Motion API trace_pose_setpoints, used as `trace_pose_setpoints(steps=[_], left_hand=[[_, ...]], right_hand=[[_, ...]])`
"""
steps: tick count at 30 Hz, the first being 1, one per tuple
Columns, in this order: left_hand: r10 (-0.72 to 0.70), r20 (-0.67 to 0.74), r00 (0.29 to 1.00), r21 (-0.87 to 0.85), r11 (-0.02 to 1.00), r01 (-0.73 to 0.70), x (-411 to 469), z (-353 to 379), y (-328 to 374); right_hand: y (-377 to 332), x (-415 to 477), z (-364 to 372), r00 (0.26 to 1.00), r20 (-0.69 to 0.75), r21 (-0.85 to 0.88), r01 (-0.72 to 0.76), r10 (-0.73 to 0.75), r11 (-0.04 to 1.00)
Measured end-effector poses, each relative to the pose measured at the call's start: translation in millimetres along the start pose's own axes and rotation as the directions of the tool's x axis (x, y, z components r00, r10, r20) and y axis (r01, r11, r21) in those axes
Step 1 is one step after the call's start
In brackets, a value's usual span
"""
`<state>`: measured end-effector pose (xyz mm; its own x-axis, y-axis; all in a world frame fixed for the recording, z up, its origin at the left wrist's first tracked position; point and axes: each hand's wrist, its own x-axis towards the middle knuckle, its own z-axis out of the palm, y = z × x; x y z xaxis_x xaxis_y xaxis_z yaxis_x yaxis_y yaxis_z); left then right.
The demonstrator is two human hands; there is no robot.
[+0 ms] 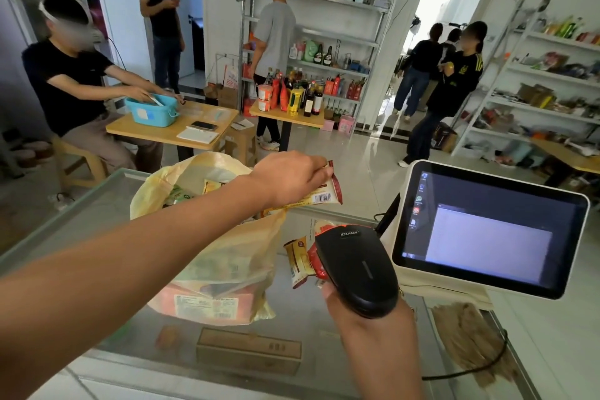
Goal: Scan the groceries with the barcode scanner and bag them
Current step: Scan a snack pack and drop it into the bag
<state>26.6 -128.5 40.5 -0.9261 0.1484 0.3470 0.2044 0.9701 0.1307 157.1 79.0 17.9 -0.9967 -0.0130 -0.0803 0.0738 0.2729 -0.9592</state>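
Observation:
My left hand (pixel 289 177) grips a cream and red snack packet (pixel 324 195) in the air above the right rim of the yellow plastic bag (pixel 233 256), with its barcode turned toward me. My right hand (pixel 363 312) holds the black barcode scanner (pixel 357 266), its head pointing up toward the packet. The bag lies open on the glass counter (pixel 97 204) and holds several packaged groceries. A small yellow packet (pixel 300 256) and a red packet (pixel 314 256) lie on the counter just left of the scanner.
A white point-of-sale screen (pixel 490 227) stands at the right of the counter, with a black cable (pixel 480 367) trailing below it. Boxes show under the glass. Beyond the counter are wooden tables, stocked shelves and several people.

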Motion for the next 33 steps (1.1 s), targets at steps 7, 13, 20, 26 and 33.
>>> trace_pose_setpoints(steps=[7, 13, 20, 26, 33], left_hand=[[-0.340, -0.060, 0.939, -0.180, 0.929, 0.325, -26, -23, -41], [-0.773, 0.241, 0.587, -0.651, 0.320, 0.689, -61, -29, -104], [-0.695, 0.301, 0.653, -0.403, 0.528, 0.748, -73, 20, -108], [-0.657, 0.435, 0.616, 0.011, 0.688, 0.726, -72, 39, -99], [-0.471, 0.488, 0.735, -0.133, 0.792, 0.596, -66, 49, -71]], right_hand=[[6, 1, 6, 0.999, 0.031, 0.053, 0.038, -0.039, 0.998], [21, 2, 27, 0.993, 0.102, 0.001, 0.062, -0.061, 0.998], [27, 6, 29, 0.989, 0.122, 0.054, 0.078, -0.084, 0.996], [32, 7, 22, 0.986, 0.137, 0.078, 0.081, -0.091, 0.994], [31, 6, 19, 0.987, 0.136, 0.100, 0.074, -0.087, 0.992]])
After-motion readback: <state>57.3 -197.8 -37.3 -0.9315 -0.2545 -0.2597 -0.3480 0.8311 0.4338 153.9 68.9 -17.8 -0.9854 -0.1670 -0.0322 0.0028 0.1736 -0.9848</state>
